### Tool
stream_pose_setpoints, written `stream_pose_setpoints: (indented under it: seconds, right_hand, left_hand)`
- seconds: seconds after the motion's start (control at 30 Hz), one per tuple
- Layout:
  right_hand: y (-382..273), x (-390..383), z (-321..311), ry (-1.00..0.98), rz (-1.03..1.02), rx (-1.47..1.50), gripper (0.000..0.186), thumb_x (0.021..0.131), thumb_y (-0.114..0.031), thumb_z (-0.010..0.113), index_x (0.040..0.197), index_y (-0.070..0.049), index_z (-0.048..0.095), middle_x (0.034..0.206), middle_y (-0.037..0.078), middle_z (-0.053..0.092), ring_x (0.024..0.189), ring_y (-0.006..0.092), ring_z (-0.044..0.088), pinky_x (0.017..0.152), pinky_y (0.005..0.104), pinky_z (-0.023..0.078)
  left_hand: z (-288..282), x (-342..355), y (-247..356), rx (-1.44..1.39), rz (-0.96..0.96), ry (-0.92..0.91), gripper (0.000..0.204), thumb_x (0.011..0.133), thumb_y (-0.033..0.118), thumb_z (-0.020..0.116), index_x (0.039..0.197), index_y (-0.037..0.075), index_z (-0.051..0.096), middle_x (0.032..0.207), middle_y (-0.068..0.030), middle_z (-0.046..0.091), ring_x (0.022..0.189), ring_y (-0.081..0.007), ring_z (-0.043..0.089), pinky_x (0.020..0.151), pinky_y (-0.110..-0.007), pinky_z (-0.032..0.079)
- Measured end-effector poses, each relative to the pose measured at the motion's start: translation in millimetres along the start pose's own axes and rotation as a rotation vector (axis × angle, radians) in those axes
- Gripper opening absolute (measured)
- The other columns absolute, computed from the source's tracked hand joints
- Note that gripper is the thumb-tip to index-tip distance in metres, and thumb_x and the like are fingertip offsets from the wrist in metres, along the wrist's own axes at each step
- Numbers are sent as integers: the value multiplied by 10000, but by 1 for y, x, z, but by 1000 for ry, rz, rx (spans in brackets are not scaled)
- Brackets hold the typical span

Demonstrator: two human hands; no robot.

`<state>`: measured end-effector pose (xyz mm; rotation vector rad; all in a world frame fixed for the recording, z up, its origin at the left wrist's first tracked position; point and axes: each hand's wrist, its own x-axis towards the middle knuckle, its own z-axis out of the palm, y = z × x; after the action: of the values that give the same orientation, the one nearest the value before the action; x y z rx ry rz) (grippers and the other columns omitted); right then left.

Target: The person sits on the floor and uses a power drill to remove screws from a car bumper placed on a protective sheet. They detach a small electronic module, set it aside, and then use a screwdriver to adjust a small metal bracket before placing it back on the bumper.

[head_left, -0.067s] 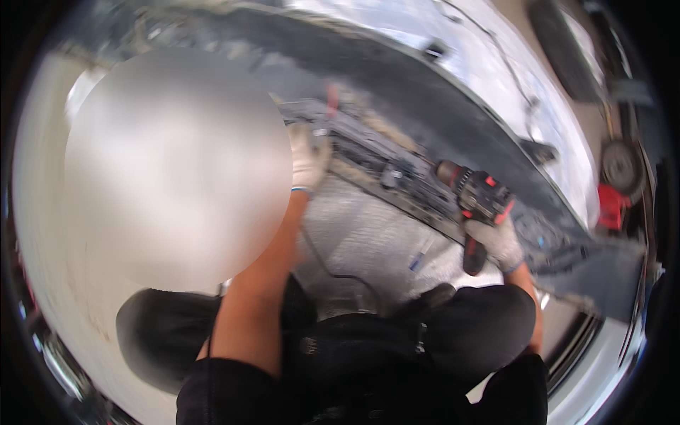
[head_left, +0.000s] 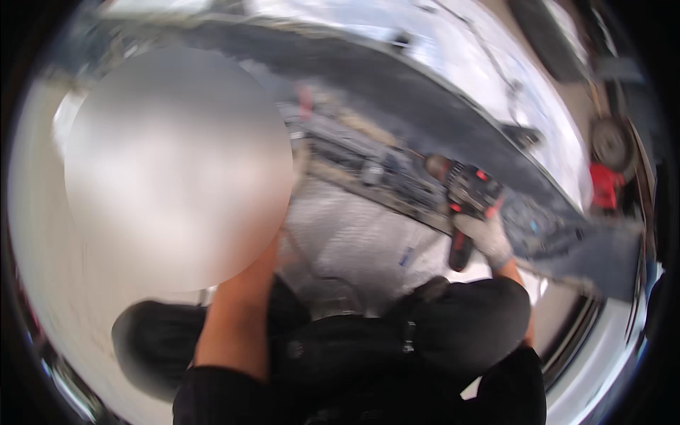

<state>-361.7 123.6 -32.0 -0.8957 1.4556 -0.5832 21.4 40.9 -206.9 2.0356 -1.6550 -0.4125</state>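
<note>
A black and red cordless drill [head_left: 473,190] is gripped by its handle in my gloved right hand [head_left: 489,239]. The drill's bit end points left and upward at the inner side of a long, dark grey car panel [head_left: 368,74], shaped like a bumper. Whether the tip touches the panel is blurred. My left hand [head_left: 300,164], in a pale glove, is at the panel's near edge, left of the drill. A round blurred patch covers most of it, so its fingers are hidden. Black strips and brackets [head_left: 373,172] run along the panel between my hands.
Silvery sheeting [head_left: 340,219] lies below the panel, with a small blue item [head_left: 406,256] and a dark cable [head_left: 301,251] on it. White sheeting [head_left: 552,142] is beyond the panel. A wheel [head_left: 611,144] and a red object [head_left: 604,185] stand at far right.
The whole view has shifted, so the panel and drill appear farther left. My left hand, plainer before, is now mostly behind the blurred patch. My right hand still grips the drill.
</note>
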Motion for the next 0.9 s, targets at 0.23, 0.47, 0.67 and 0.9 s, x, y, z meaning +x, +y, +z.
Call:
stream_pose_setpoints:
  seconds: [0.23,0.47,0.67,0.9]
  right_hand:
    - [68,-43,-34,248,-15,817,609,838,-319,675,1284,64,522,1036,172,701,713,239,686,667,352,589]
    - [109,-72,-34,228,149,984,550,836,-376,673,1185,42,599,879,144,709,683,218,671,634,332,570]
    - [122,-92,-61,773,46,340,547,833,-341,684,1223,30,582,921,143,691,757,237,661,678,343,555]
    - [204,-153,-28,802,332,160,524,849,-303,659,1258,11,565,1007,156,673,861,265,648,759,369,540]
  left_hand:
    - [-21,-14,52,483,5,-74,568,925,502,585,1329,102,593,1370,-120,564,1303,-377,453,1107,-504,343]
    - [-1,-6,24,552,33,-65,596,881,549,602,1286,113,637,1410,-97,529,1349,-359,389,1119,-518,307]
    - [-5,4,42,542,-102,-93,617,850,593,610,1240,118,667,1408,-80,538,1348,-351,389,1110,-504,323]
    - [1,6,54,623,-151,-103,623,853,612,630,1207,101,653,1390,-94,544,1328,-356,400,1071,-535,359]
